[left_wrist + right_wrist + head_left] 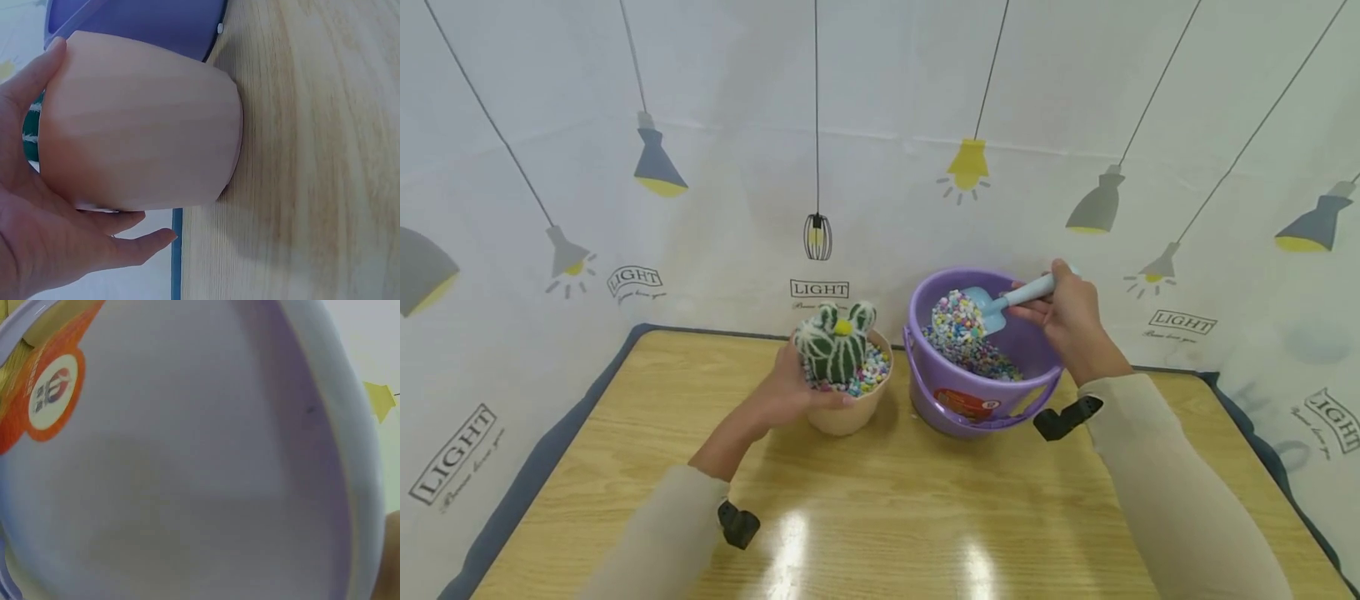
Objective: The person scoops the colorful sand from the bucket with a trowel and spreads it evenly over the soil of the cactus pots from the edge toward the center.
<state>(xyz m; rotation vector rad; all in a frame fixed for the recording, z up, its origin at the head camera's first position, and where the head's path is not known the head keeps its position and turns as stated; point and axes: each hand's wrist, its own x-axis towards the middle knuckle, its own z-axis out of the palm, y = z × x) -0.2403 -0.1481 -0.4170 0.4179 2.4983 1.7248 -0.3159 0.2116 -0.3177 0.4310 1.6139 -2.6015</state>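
Note:
My left hand (786, 387) grips a pale peach flowerpot (144, 125) at its rim, the thumb on one side and the other fingers spread around it. In the pot a green knitted cactus (837, 358) with white lines and a yellow bit on top stands among colourful pebbles (874, 367). My right hand (1071, 312) holds a light blue toy shovel (1033, 290) by its handle. The shovel's blade carries a heap of multicoloured pebbles (957, 317), inside the mouth of a purple bucket (925, 367). More pebbles lie in the bucket. In the right wrist view the bucket's wall hides most of the hand.
The pot and the bucket stand side by side near the back edge of a wooden table (880, 517). A white cloth (880, 83) printed with lamps hangs behind and around it. The bucket's purple handle (1000, 425) hangs down in front.

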